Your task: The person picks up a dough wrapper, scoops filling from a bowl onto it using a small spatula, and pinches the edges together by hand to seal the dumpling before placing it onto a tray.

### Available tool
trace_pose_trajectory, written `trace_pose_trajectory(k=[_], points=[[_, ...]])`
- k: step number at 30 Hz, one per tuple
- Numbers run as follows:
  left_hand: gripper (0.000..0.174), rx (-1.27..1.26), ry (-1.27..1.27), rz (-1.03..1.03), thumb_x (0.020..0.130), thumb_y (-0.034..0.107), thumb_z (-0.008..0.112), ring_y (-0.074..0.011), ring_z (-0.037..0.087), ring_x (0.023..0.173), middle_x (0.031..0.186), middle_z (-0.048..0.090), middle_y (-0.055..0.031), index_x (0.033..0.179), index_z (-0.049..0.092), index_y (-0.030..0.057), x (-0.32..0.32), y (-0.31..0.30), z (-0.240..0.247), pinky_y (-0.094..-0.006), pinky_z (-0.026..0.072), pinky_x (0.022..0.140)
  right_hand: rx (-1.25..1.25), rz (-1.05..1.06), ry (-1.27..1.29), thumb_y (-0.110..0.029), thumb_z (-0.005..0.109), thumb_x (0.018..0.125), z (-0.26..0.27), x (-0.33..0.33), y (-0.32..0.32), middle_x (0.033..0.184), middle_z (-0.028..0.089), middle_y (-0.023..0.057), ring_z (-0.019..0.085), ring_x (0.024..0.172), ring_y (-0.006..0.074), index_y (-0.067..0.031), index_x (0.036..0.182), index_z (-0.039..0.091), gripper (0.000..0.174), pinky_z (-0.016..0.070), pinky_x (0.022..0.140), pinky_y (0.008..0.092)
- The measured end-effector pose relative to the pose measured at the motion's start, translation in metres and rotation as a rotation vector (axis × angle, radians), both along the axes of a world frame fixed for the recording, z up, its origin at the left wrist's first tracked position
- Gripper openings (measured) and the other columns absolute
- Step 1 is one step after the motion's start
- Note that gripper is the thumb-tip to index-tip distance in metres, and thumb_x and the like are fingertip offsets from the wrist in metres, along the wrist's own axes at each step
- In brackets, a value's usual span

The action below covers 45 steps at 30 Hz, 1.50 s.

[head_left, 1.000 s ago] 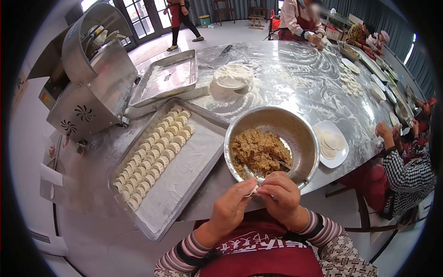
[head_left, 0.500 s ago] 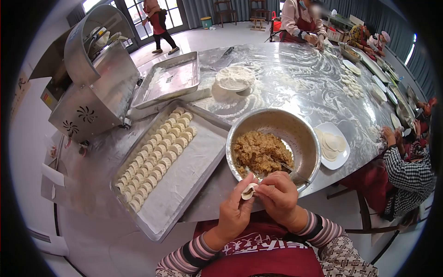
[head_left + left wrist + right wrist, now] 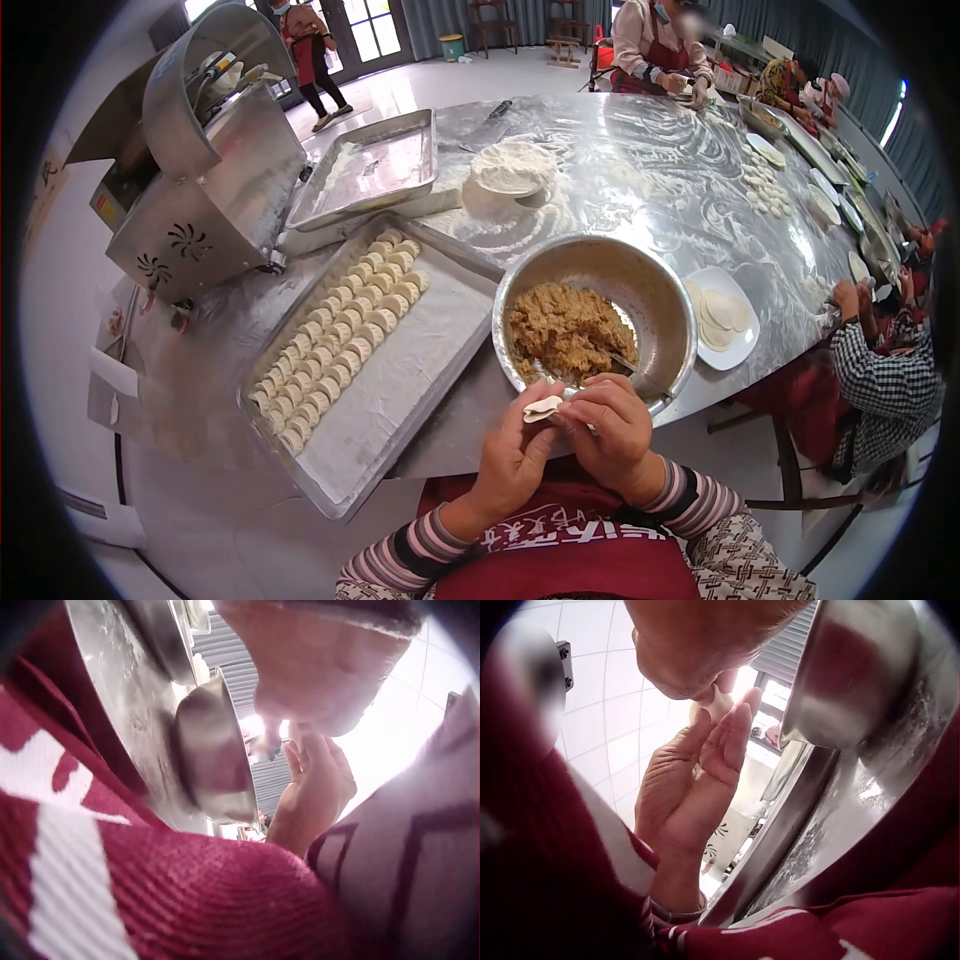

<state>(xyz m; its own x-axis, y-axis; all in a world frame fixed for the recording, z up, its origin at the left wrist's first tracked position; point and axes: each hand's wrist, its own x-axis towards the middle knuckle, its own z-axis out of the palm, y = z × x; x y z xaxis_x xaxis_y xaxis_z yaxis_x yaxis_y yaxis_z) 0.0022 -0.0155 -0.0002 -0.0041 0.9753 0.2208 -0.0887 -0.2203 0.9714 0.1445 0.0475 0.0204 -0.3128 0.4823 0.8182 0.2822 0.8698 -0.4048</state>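
Over the near rim of the steel bowl (image 3: 655,265), both hands work on one pale dumpling (image 3: 542,408). My left hand (image 3: 508,465) holds it between thumb and fingers, its wrapper folded over with the edges showing. From the other side my right hand (image 3: 612,430) pinches its right end. In the right wrist view the dumpling (image 3: 718,703) appears between the fingertips of both hands; the left wrist view mostly hides it. Brown minced filling (image 3: 565,330) fills part of the bowl, with a metal utensil handle (image 3: 648,385) leaning inside.
Left of the bowl, a lined tray (image 3: 400,400) carries rows of finished dumplings (image 3: 345,335). A white plate of round wrappers (image 3: 743,340) lies to the right. Behind are a flour bowl (image 3: 512,168), an empty tray (image 3: 370,170) and a steel machine (image 3: 200,215). Other people work around the table.
The dumpling wrapper, seen cupped half a second ago, now lies folded flatter between the fingers. Both hands stay at the bowl's near rim. A person in the background has walked left.
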Motion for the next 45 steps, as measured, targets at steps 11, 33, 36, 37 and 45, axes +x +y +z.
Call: trace_pose_trajectory(k=[11,33,36,37,45], points=[[0.046,0.15,0.283,0.095,0.093,-0.006,0.045,-0.0275,0.053,0.122,0.133,0.052,-0.0206,0.138,0.037,-0.0039,-0.004,0.003,0.001,-0.0347,0.0441,0.1,0.002,0.033,-0.113,-0.004,0.076,0.065,0.005,0.0,0.002,0.078,0.063,0.008,0.062,0.07,0.0256,-0.0055,0.085,0.065,0.023,0.0515,0.075,0.0399],[0.057,-0.048,0.08,-0.021,0.094,-0.004,0.046,-0.0205,0.052,0.117,0.129,0.051,-0.0182,0.145,0.02,-0.0044,0.0,-0.003,-0.005,-0.0308,0.0425,0.099,-0.027,0.035,-0.112,-0.004,0.074,0.067,0.006,-0.006,0.002,0.079,0.064,0.0065,0.064,0.073,0.0227,-0.0055,0.086,0.066,0.02,0.0508,0.079,0.0404],[0.058,-0.015,0.15,0.016,0.093,-0.005,0.046,-0.0227,0.053,0.118,0.129,0.051,-0.0199,0.145,0.02,-0.0048,0.0,-0.003,-0.005,-0.0319,0.0426,0.099,0.074,0.049,-0.19,-0.005,0.072,0.067,0.007,-0.006,0.004,0.083,0.065,0.0061,0.063,0.075,0.0217,-0.0062,0.086,0.066,0.02,0.0496,0.08,0.0403],[0.059,0.017,0.231,0.034,0.092,-0.005,0.046,-0.024,0.053,0.118,0.129,0.051,-0.0206,0.145,0.019,-0.0049,0.0,-0.003,-0.005,-0.0324,0.0426,0.099,0.116,0.047,-0.219,-0.005,0.07,0.067,0.007,-0.006,0.003,0.086,0.065,0.0062,0.063,0.076,0.0212,-0.0064,0.086,0.065,0.02,0.0489,0.08,0.0404],[0.058,0.022,0.195,-0.023,0.087,-0.01,0.041,-0.0318,0.049,0.125,0.136,0.046,-0.0247,0.143,0.027,-0.003,-0.007,0.001,-0.003,-0.0354,0.0381,0.104,-0.027,0.094,-0.164,-0.008,0.074,0.065,0.005,-0.005,0.007,0.088,0.064,0.0074,0.062,0.08,0.0248,-0.0056,0.092,0.067,0.028,0.0474,0.081,0.0399]])
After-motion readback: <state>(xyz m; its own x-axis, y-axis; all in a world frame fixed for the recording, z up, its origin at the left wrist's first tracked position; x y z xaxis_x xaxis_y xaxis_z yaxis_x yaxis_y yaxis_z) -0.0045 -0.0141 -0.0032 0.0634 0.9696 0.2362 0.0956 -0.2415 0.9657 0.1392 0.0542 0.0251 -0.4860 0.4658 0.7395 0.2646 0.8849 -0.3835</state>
